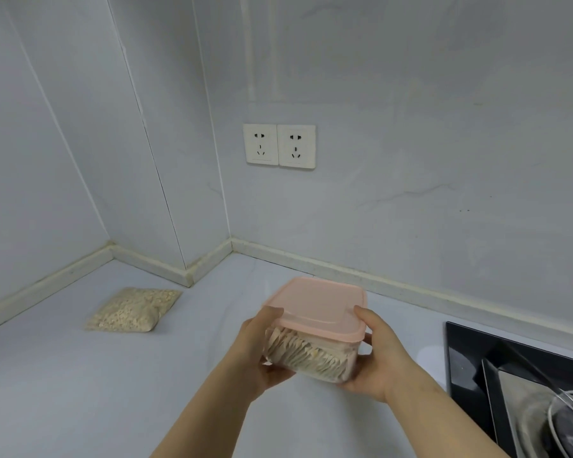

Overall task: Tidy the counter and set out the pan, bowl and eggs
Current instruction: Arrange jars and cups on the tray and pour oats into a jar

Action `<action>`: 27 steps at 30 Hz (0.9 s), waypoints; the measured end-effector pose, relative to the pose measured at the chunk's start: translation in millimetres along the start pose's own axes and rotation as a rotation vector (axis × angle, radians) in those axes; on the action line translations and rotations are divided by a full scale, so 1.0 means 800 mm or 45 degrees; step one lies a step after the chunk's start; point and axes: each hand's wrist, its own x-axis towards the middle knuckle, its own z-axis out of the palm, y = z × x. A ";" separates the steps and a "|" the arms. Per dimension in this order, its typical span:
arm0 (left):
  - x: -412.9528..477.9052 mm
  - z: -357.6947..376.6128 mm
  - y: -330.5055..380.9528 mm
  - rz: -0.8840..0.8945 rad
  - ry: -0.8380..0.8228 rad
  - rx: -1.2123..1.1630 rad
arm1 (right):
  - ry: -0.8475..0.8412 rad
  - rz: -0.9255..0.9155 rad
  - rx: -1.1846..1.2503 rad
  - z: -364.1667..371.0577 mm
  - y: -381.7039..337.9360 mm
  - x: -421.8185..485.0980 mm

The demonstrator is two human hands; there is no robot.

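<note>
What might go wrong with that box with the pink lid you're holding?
The box is tilted between the left hand and right hand, so it might slip and drop onto the counter. If the pink lid isn't pressed on tight, which I cannot tell, the pale pieces inside might spill.

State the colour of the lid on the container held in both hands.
Pale pink lid, best seen in the head view.

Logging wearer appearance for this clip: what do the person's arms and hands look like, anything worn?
The left hand and right hand are bare: no gloves, rings or watch visible. The left forearm and right forearm show no sleeve down to the frame's edge.
</note>
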 end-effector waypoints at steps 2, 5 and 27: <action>-0.012 -0.004 0.002 0.014 0.001 0.000 | -0.035 0.000 0.030 0.000 0.002 -0.009; -0.038 -0.002 0.002 0.027 0.034 -0.047 | -0.062 -0.042 0.023 -0.001 0.010 -0.022; -0.166 0.065 -0.119 0.070 -0.074 -0.147 | -0.041 -0.298 0.046 -0.132 0.054 -0.147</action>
